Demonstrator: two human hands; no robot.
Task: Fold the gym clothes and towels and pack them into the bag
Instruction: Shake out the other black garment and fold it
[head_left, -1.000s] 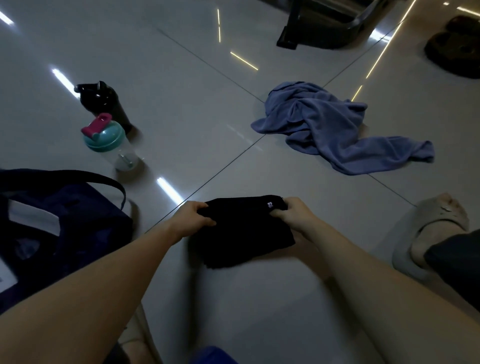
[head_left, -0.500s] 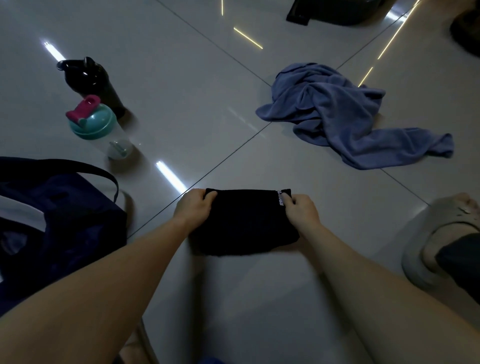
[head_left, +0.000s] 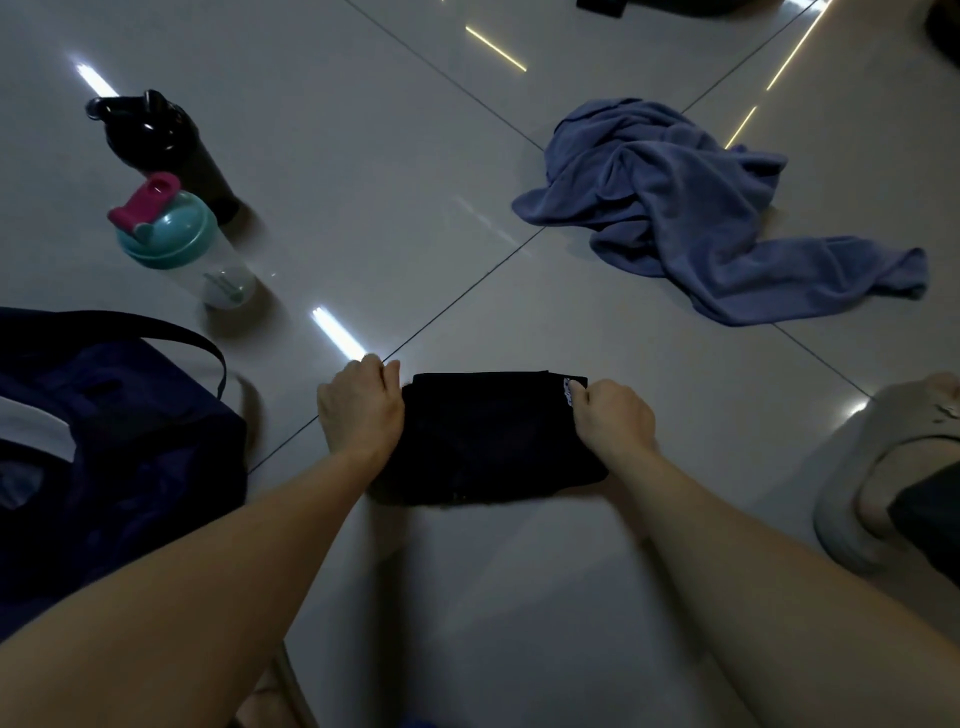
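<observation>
Lying folded on the floor (head_left: 467, 597) near the navy bag (head_left: 119, 441), the black garment (head_left: 493, 441) is pinched at its far corners by the curled left grip (head_left: 361, 410) and right grip (head_left: 613, 418).

Left hand (head_left: 361, 408) and right hand (head_left: 613, 423) pinch folded black garment (head_left: 488, 441) corners on floor (head_left: 415, 208) (blue towel (head_left: 701, 208) crumpled beyond).

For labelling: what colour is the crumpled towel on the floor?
Blue-grey crumpled towel, clearest in the head view.
</observation>
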